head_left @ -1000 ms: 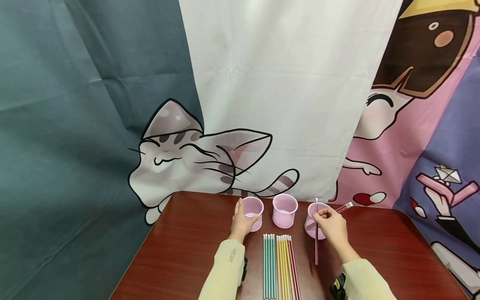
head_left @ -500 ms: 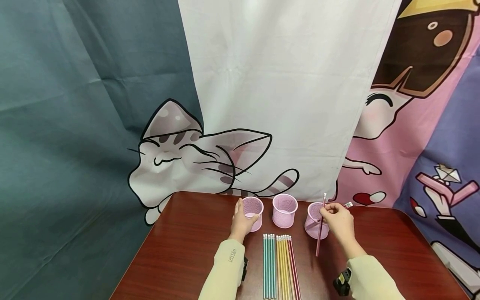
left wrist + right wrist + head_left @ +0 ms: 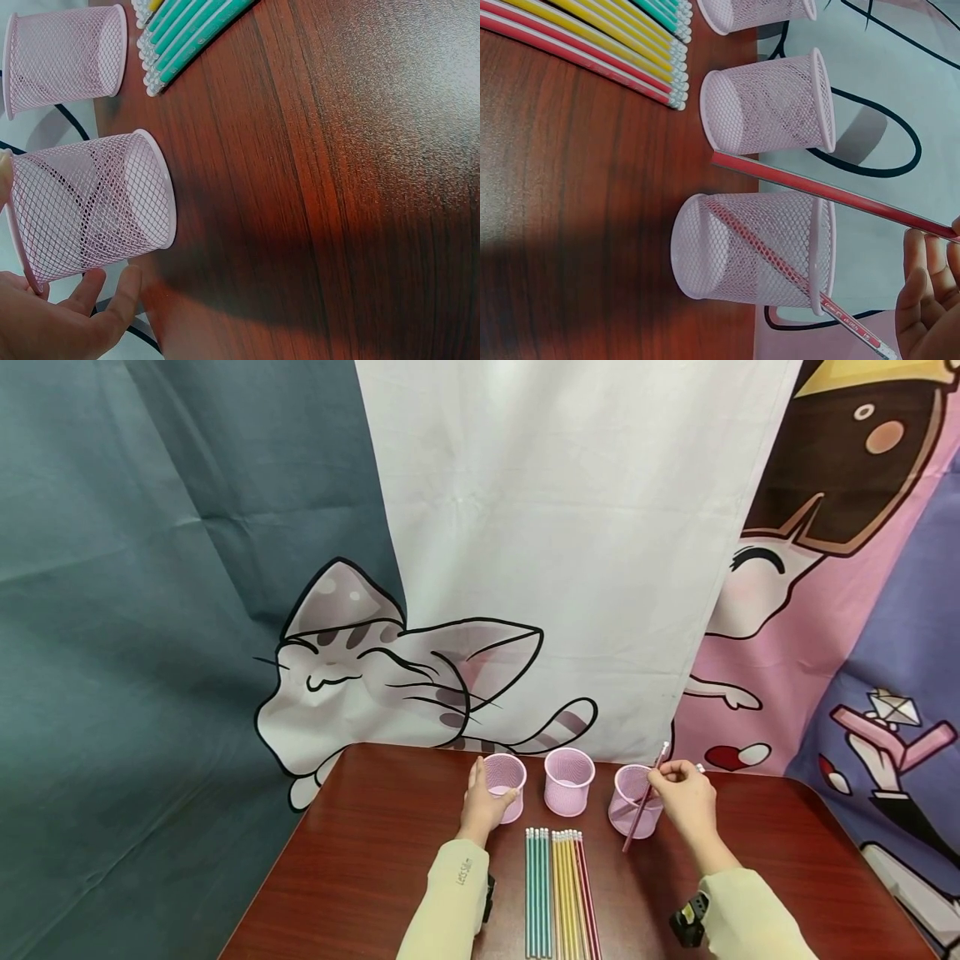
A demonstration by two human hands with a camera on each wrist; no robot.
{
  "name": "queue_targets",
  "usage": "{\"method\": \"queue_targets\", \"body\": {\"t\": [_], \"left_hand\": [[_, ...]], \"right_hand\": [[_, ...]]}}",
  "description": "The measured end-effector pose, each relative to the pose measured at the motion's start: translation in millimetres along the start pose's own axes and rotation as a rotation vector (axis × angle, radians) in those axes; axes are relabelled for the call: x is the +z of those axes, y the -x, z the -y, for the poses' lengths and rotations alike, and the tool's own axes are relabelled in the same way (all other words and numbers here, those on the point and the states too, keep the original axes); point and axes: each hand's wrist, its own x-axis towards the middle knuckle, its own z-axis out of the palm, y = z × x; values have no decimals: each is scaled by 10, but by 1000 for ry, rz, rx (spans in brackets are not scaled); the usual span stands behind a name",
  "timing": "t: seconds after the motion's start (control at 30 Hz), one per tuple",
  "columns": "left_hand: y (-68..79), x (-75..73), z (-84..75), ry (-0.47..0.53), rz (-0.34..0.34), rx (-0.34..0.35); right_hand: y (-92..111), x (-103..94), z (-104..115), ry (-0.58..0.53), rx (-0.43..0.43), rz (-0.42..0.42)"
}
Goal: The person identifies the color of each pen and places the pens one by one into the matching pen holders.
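Note:
My left hand (image 3: 483, 806) holds the leftmost pink mesh pencil cup (image 3: 90, 206), fingers along one side and thumb at the rim. My right hand (image 3: 684, 797) pinches a red pencil (image 3: 817, 187) near its eraser end. That pencil slants, lower end to the left, and overlaps the front of the rightmost pink mesh cup (image 3: 694, 259) in the head view. Seen from the right wrist, it passes beside this cup, its lower end near the middle cup (image 3: 772, 105). Another red pencil (image 3: 765, 251) leans inside the rightmost cup, eraser end sticking out past the rim.
Green pencils (image 3: 537, 893), yellow pencils (image 3: 567, 893) and red pencils (image 3: 587, 893) lie side by side on the brown wooden table (image 3: 375, 860), erasers toward the cups. A cartoon-printed cloth (image 3: 480, 527) hangs behind the table's back edge.
My right hand has moved right with the red pencil. The pencil has gone from nearly upright to slanted, and its lower end has risen. My left hand and the cups stay put.

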Motion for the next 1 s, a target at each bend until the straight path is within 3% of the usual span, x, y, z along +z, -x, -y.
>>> {"method": "queue_targets", "body": {"t": [0.4,0.7,1.0], "left_hand": [[7,-24,-19,-1,4,-7],[12,-29,-23,0,2,-7],[9,-13,-9,-18,5,6]], "right_hand": [[-59,-76,36,-62,62,-59],[-147,-159,62,-194,84,-91],[-251,-284,105,-209,128,-154]]}}
